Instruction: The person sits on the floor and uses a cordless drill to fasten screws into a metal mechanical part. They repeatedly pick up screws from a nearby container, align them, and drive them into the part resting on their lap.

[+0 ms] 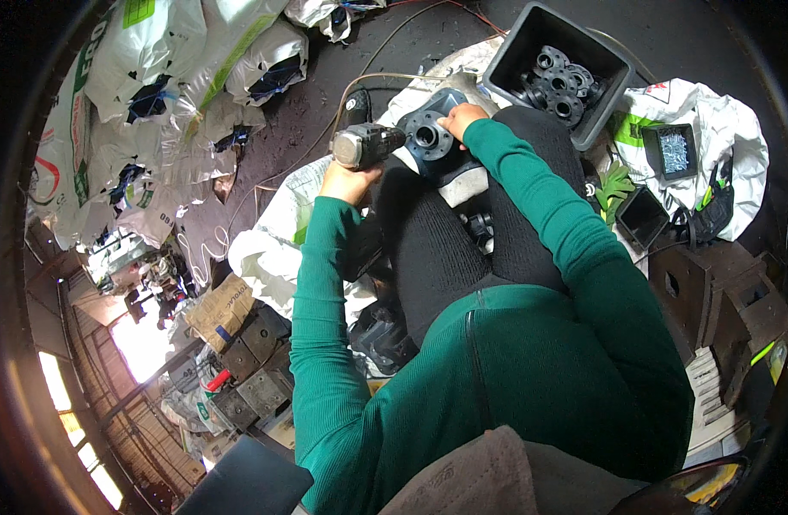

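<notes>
My left hand is wrapped round the grip of a grey and black pistol-grip power driver. The driver's nose points right, at the near side of a black flanged part. This part has a round hub with a central hole and smaller holes around it. It rests on a larger dark piece between my knees. With bent fingers, my right hand grips the part's right edge; the fingertips are partly hidden. Whether the driver's tip touches a screw is too small to tell.
A black bin of round flanged parts stands beyond my right knee. Right of it, a small tray of screws lies on a white sack. Filled plastic bags crowd the far left. A thin hose crosses the floor.
</notes>
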{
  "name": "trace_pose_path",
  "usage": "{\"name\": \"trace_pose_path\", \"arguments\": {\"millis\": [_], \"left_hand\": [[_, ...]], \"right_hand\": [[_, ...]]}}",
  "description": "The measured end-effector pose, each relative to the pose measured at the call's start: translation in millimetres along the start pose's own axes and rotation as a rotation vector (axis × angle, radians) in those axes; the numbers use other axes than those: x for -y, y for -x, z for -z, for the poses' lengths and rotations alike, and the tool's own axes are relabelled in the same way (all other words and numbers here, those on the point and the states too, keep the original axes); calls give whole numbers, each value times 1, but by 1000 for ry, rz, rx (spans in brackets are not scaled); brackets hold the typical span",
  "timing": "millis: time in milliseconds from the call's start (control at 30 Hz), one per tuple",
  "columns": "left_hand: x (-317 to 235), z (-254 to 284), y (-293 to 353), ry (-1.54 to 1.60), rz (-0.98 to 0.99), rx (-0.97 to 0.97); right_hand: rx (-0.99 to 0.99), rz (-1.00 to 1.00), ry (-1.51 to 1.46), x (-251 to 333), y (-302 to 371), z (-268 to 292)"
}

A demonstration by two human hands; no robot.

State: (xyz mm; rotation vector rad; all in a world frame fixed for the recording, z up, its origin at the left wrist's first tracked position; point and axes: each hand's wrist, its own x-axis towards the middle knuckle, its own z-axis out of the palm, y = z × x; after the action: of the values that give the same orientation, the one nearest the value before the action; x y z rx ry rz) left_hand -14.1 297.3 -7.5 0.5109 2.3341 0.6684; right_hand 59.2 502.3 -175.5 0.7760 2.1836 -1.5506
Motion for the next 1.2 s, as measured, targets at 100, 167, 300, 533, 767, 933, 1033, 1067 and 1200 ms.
{"name": "trace_pose_path", "arguments": {"millis": [100,167,300,533,767,933,1033,1067,1200], "left_hand": [[1,-1,-6,25,18,10],[0,-1,-9,-49,-7,26],[0,-2,-11,-8,67,9],[13,-5,-17,-1,-22,6],[7,-6,-4,29,-22,8],[13,8,48,-19,-339,-319],[6,-5,102,-239,-376,-146],[1,-16,125,-264,-362,-81],[-12,-78,199,-219,-159,129]], "right_hand": [[-20,23,194,-1,-5,-2],[-6,-5,259,-1,-8,-3],[27,-25,284,-2,-12,-2],[64,-10,277,-5,-16,-3],[107,-22,373,6,-6,3],[128,-136,299,6,-5,2],[84,-83,333,4,-7,2],[92,-34,319,3,-6,2],[59,20,336,0,-4,-1]]}}
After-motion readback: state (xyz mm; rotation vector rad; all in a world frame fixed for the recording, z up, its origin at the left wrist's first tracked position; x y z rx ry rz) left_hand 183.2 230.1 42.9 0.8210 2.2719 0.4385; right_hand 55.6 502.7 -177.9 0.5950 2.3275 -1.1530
